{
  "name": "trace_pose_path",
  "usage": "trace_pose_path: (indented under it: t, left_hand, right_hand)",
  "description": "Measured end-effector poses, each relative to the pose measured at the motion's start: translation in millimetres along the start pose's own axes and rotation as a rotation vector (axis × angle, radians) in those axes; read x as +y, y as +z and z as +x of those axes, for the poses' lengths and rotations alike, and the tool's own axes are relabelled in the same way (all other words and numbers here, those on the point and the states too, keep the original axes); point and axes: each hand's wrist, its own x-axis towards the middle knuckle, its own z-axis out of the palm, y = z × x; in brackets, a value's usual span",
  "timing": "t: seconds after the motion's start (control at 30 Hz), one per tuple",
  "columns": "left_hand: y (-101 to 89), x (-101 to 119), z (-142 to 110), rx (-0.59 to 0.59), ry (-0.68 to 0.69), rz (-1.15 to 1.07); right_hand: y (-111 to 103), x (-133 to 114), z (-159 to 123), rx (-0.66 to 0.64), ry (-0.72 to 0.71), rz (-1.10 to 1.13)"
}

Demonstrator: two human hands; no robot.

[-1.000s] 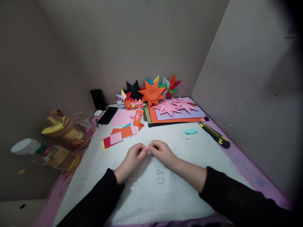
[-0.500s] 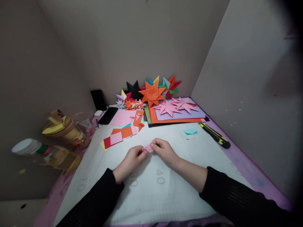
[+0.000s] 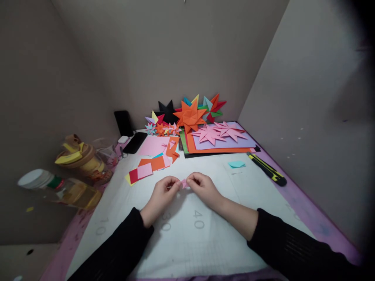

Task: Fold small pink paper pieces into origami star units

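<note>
A small piece of pink paper (image 3: 184, 183) is held between my two hands, just above the white gridded mat (image 3: 187, 246). My left hand (image 3: 164, 194) pinches its left edge between thumb and fingers. On the other side, my right hand (image 3: 204, 189) grips its right edge in a similar pinch. Fingertips cover much of the paper, so its exact folds are hard to make out. A folded light-blue paper piece (image 3: 236, 164) lies on the mat to the right of my hands. Coloured paper squares, among them a pink one (image 3: 145, 171), lie to the left.
Folded paper stars, including an orange one (image 3: 190, 115), lean against the back wall. Two pink stars rest on stacked paper sheets (image 3: 216, 146). A yellow-and-black box cutter (image 3: 268, 169) lies at right. Phones (image 3: 135, 143), a bottle (image 3: 58, 189) and a cup (image 3: 83, 160) stand or lie at left.
My left fingers have shifted slightly up along the pink paper, and more of the paper's pointed shape shows. My right hand stays nearly in place. The view has moved a little.
</note>
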Motion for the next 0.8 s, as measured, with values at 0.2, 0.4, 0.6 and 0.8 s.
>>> trace_pose_path:
  t: [0.2,0.4,0.6,0.8]
  left_hand:
    - [-0.5,2.3,-0.9,0.047,0.039,0.075]
    - [2.5,1.5,-1.7,0.048,0.067,0.128]
    - [-0.8,3.8,-2.0,0.023,0.067,0.112]
    - [-5.4,1.7,-0.3,0.065,0.047,0.083]
  right_hand:
    - [1.9,-4.1,-0.6,-0.007,-0.047,-0.051]
    - [2.0,-6.0,-0.3,-0.031,-0.033,-0.018]
    - [0.5,-6.6,0.5,-0.045,0.03,0.067]
    - [-2.7,-1.2,2.4,-0.005,0.081,0.135]
